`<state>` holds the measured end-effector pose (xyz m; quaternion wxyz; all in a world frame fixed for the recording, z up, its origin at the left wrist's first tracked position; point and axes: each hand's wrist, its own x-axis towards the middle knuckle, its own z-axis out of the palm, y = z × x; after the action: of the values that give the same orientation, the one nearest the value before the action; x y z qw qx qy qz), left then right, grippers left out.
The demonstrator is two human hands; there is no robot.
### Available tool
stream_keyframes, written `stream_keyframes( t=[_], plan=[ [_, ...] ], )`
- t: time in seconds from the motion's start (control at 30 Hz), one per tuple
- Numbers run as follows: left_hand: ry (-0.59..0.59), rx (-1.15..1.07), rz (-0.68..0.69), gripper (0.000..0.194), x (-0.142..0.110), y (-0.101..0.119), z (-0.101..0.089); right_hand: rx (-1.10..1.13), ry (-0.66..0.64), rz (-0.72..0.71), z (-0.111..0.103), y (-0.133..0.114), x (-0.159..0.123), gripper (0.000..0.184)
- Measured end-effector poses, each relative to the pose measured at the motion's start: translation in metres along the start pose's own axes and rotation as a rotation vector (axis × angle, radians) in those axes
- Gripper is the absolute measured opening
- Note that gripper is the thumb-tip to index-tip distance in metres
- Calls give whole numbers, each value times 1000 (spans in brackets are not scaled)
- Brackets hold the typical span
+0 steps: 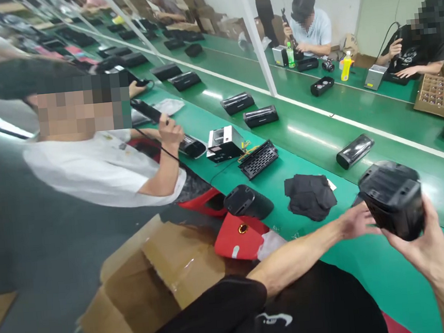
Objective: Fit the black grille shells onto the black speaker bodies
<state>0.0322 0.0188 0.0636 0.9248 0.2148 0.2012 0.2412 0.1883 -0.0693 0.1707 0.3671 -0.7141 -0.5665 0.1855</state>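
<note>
At the right, a glossy black plastic speaker housing (393,198) is held up above the green bench, tilted with its recessed end facing up. My right hand (426,242) grips it from below and from the right, thumb under its lower edge. Fingers stretched and apart, my left hand (361,221) is at the housing's lower left side; whether its fingertips touch the housing I cannot tell. On the bench left of my hands lies a pile of black cloth-like pieces (310,196). Beyond it are another black housing (248,201) and a perforated black grille part (259,160).
A green conveyor (300,133) carries several black housings past the bench. To my left, a co-worker in a white shirt (105,166) holds a corded black tool near a small box-shaped device (224,143). An open cardboard box (183,258) and red chair (236,238) stand below.
</note>
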Motion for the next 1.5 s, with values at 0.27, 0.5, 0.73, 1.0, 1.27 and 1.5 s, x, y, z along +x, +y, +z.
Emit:
stream_keyframes(
  t=[0.27,0.5,0.73,1.0,1.27,1.5],
  plan=[
    [-1,782,288,114,-39,87,13,-501,-188,-311,-34,29,6,85],
    [53,698,323,105,-49,80,7,17,-65,41,-49,58,-20,127],
    [-8,606,372,97,-46,76,1,210,-32,204,-44,46,-49,109],
    [36,638,330,92,-46,71,4,243,10,260,-40,42,-53,94],
    [-10,731,348,97,-56,82,7,265,-48,252,-41,29,-54,107],
    [28,745,347,94,-53,84,6,362,22,301,-34,46,-51,94]
  ],
)
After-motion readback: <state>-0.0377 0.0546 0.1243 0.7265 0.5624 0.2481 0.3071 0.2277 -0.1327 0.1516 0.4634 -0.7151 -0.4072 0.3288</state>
